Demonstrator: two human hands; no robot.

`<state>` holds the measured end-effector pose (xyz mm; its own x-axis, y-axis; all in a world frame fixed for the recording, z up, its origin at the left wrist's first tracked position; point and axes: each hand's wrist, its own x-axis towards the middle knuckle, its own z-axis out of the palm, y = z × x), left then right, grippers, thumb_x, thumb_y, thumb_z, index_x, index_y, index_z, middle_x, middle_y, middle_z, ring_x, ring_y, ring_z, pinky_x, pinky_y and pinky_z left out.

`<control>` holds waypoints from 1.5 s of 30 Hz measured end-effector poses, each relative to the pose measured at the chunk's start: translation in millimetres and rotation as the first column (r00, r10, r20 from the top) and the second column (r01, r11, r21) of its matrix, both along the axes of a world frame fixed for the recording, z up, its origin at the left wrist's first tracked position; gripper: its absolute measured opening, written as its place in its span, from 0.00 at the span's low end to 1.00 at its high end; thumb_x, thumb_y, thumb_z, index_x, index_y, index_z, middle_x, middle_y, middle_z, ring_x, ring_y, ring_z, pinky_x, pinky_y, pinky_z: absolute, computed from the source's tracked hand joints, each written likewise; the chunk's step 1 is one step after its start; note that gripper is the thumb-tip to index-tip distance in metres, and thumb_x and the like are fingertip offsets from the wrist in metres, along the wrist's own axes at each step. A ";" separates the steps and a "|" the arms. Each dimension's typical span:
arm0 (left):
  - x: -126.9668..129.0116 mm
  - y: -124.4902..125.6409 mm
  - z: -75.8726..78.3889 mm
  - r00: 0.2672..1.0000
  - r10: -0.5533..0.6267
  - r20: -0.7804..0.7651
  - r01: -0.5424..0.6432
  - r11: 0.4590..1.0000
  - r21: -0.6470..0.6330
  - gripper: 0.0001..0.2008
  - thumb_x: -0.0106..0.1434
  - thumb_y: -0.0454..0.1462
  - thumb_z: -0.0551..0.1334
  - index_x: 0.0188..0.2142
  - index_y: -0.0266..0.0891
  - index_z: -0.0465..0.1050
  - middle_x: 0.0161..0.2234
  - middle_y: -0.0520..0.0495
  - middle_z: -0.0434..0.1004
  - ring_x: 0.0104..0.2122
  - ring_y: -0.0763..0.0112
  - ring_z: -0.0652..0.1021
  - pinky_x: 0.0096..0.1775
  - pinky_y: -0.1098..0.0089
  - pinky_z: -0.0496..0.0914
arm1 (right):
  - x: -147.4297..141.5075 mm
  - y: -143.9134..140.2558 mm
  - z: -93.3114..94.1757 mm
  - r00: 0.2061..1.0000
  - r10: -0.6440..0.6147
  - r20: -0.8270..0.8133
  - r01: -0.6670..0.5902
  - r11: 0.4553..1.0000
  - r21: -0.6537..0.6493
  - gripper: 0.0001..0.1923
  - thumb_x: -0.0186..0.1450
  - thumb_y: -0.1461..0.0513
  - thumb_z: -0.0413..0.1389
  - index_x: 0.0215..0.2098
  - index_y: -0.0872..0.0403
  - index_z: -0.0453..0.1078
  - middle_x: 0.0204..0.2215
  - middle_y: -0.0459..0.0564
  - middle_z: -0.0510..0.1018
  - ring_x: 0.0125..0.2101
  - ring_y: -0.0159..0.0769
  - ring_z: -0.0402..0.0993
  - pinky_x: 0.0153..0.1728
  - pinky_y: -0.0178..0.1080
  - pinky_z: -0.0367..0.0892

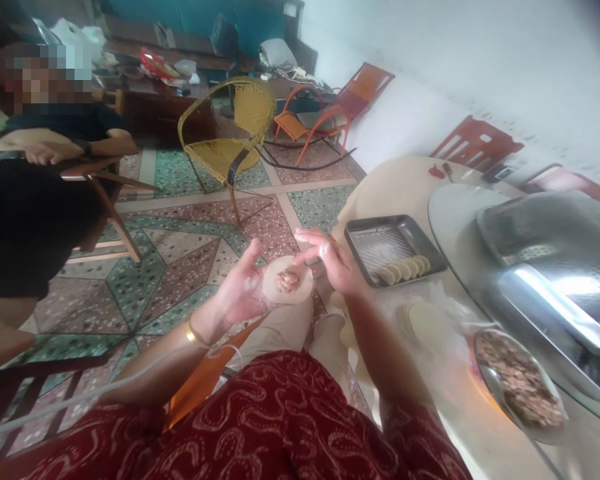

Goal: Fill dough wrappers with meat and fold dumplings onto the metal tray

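Note:
A round dumpling wrapper [303, 287] lies across the fingers of my left hand [240, 287], which is palm up with the thumb raised. A small mound of meat filling [287, 281] sits in the middle of the wrapper. My right hand [333, 263] is at the wrapper's far right edge. Its fingers are stretched out and partly apart, with one fingertip at or just over the rim; I cannot tell if it touches. Some white flour shows on the right fingers. Both hands are above my lap, left of the table.
On the table [370, 183] at my right is a metal tray [353, 233] with several folded dumplings [403, 270]. Nearer lie stacked wrappers [423, 323] and a bowl of meat filling [520, 380] with a spoon. A large metal cover [560, 233] stands beyond. A seated person [55, 147] is at left.

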<state>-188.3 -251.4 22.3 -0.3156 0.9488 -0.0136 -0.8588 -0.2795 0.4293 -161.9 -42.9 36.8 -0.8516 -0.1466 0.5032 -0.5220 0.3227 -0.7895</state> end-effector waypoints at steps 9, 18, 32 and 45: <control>-2.6 2.2 2.5 0.998 0.041 -0.039 -0.042 0.998 -0.036 0.42 0.65 0.63 0.49 0.62 0.30 0.65 0.50 0.34 0.79 0.52 0.52 0.77 0.56 0.58 0.64 | 7.8 2.6 -2.1 0.984 -0.092 -0.154 0.093 0.996 0.001 0.23 0.74 0.50 0.40 0.47 0.46 0.75 0.35 0.46 0.85 0.59 0.40 0.70 0.67 0.56 0.51; -5.3 -0.1 3.1 0.997 0.072 0.006 -0.071 0.994 -0.089 0.38 0.64 0.62 0.50 0.61 0.38 0.66 0.47 0.38 0.80 0.47 0.55 0.80 0.49 0.61 0.70 | 20.4 16.4 -13.2 0.935 -0.241 -0.260 0.240 0.970 -0.037 0.19 0.74 0.56 0.41 0.50 0.45 0.73 0.37 0.47 0.84 0.57 0.41 0.72 0.63 0.58 0.58; -9.2 19.8 14.7 0.982 0.151 0.111 -0.134 0.980 -0.144 0.34 0.67 0.58 0.49 0.56 0.33 0.70 0.36 0.41 0.82 0.36 0.60 0.81 0.40 0.65 0.74 | 40.0 10.5 -58.8 0.662 -0.303 -0.686 0.652 0.685 0.326 0.19 0.64 0.61 0.55 0.54 0.47 0.64 0.67 0.53 0.57 0.65 0.50 0.58 0.63 0.59 0.57; -3.9 27.8 12.8 0.998 0.066 0.012 -0.065 0.993 -0.098 0.27 0.70 0.53 0.51 0.48 0.33 0.76 0.39 0.41 0.82 0.40 0.61 0.80 0.46 0.64 0.70 | 48.4 5.8 -51.0 0.718 -0.265 -0.644 0.547 0.786 0.287 0.11 0.60 0.58 0.64 0.41 0.37 0.74 0.54 0.44 0.73 0.60 0.49 0.66 0.66 0.60 0.55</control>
